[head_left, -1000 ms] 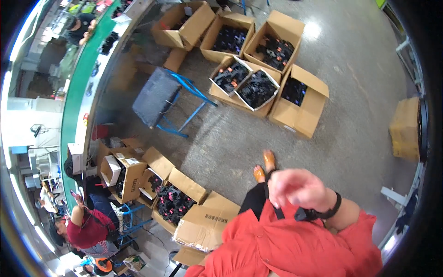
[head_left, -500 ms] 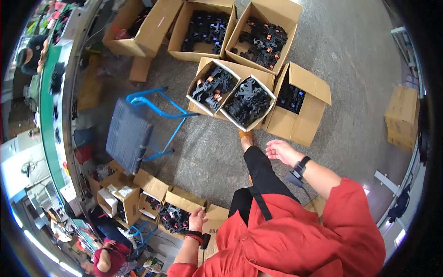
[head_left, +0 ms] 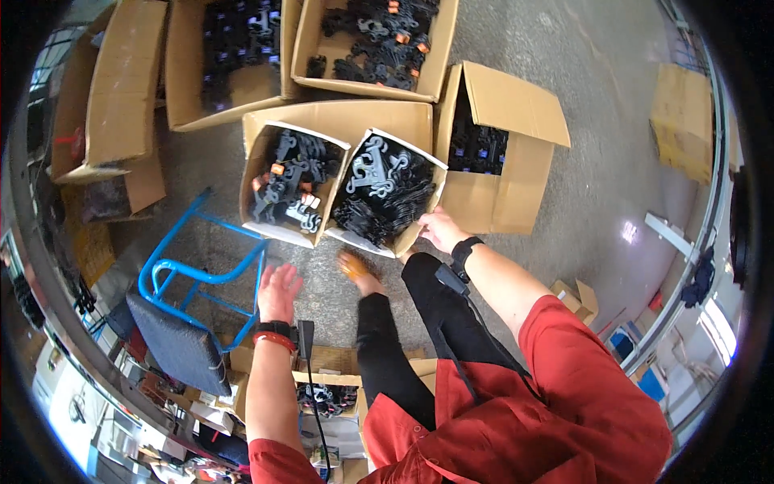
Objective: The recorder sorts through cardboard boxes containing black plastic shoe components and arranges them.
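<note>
My right hand (head_left: 442, 230) is at the near right rim of an open cardboard box (head_left: 435, 189), its fingers curled over the edge. Inside lie many black plastic hook-ended pieces (head_left: 385, 202), with greyer ones on top. My left hand (head_left: 278, 294) is held in the air with fingers spread and nothing in it, beside the blue stool frame and short of a second box (head_left: 278, 234). That left box carries similar black pieces, some with orange or white tabs. Both boxes stand side by side against a larger carton (head_left: 347, 113).
Bigger open cartons of black pieces (head_left: 242, 52) stand behind. A half-flapped carton (head_left: 516, 185) adjoins on the right. To the left is a blue-framed stool (head_left: 177, 343) with a dark seat. My feet are on the grey floor (head_left: 322, 310) just before the boxes.
My view has shifted closer to the boxes. My right hand has come from open air onto the right box's rim. My left hand has reached forward, fingers now spread.
</note>
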A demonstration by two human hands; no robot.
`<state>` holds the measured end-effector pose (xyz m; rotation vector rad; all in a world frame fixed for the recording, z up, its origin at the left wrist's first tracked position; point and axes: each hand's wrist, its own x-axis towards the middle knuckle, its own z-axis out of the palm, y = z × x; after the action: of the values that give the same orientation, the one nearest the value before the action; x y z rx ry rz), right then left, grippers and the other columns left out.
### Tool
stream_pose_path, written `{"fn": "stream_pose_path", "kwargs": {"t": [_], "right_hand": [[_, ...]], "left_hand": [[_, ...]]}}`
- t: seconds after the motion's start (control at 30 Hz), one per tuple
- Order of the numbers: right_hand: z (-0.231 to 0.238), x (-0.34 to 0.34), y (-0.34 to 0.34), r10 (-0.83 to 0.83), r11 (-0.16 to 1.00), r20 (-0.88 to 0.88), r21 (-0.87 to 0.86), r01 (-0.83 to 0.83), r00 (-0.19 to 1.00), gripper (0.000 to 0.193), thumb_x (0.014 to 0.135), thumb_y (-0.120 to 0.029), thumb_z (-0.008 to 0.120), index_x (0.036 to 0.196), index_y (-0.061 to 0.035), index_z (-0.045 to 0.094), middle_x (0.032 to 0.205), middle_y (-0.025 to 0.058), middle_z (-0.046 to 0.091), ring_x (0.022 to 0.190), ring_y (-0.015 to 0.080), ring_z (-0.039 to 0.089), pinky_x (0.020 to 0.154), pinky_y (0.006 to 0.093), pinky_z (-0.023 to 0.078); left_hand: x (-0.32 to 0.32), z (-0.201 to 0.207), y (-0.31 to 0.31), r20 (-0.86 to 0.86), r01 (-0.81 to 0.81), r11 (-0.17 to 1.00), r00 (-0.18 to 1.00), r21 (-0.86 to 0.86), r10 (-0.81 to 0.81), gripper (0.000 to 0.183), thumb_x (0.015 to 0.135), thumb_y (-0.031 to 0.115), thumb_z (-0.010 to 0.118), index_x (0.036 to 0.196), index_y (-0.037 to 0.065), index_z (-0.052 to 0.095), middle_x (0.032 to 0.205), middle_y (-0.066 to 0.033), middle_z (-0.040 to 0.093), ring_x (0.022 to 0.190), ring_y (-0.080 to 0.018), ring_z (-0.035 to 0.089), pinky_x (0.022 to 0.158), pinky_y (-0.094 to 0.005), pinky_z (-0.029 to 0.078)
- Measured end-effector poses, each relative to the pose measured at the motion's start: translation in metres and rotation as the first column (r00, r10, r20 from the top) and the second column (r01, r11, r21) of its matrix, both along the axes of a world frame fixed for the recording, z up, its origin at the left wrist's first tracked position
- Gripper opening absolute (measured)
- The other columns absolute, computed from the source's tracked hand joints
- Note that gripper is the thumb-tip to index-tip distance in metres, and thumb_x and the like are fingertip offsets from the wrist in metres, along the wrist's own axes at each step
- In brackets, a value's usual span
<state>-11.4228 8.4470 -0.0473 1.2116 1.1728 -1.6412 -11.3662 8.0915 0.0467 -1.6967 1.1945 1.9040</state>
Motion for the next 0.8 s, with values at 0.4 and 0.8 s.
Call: {"fn": "stream_pose_path", "kwargs": {"t": [0.4,0.8], "right_hand": [[0.013,0.018,0.052,0.104,0.994,-0.180,-0.020,-0.109,0.978,0.028,0.083,-0.003,0.049,0.111,-0.0081,0.048,0.099,0.0054,0.056,0.091,0.0185,0.057,0.076,0.0355,0.051],[0.127,-0.045,0.198,-0.123,0.982,-0.318,0.095,0.161,0.940,0.033,0.078,0.004,0.048,0.109,-0.0055,0.044,0.102,0.0097,0.057,0.096,0.0262,0.058,0.087,0.0469,0.047]], "left_hand": [[-0.037,-0.090,-0.013,0.040,0.017,0.998,0.999,0.062,-0.020,0.028,0.087,0.003,0.047,0.112,0.009,0.036,0.105,-0.0118,0.047,0.102,-0.0309,0.051,0.089,-0.0535,0.044],[-0.026,-0.144,-0.028,0.093,-0.055,0.994,0.995,0.096,0.046,0.035,0.078,-0.004,0.046,0.109,0.010,0.039,0.103,-0.0137,0.047,0.096,-0.0337,0.050,0.081,-0.0596,0.042]]}}
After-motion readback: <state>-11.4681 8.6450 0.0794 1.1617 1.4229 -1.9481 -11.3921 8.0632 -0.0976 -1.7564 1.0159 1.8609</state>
